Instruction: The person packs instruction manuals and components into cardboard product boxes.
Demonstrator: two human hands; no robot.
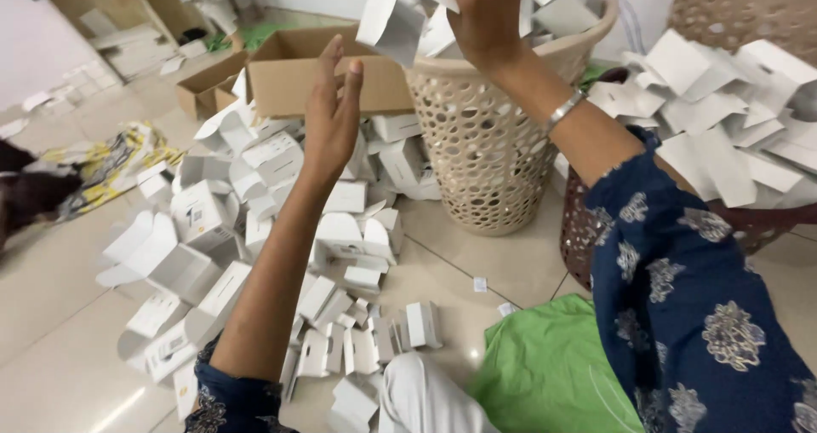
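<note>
- Floor (511,254) is pale glossy tile with thin grout lines, and it's basically buried on the left side under a heap of small white folded cartons (255,229), some flat, some half popped open.
- Farther back there's an open brown cardboard box (323,80), a smaller brown box (200,92) beside it, and a crumpled yellow printed sheet (111,165) off to the left.
- A green cloth (545,373) lies on the tile near the person's white-trousered knee (425,399).
- Beige perforated plastic basket (489,143) stands in the middle, heaped past the rim with the same white cartons.
- A dark reddish-brown basket (587,237) sits just to its right, also piled with flat white carton blanks (723,118). A second beige basket (749,11) peeks in at the top right corner.
- Right hand (485,11), silver bangle on the wrist, is up over the middle basket with its grip closed on a white carton (396,16) at the top of the pile.
- Left hand (334,114) is raised in the air in front of the brown box, fingers loosely spread, holding nothing.
</note>
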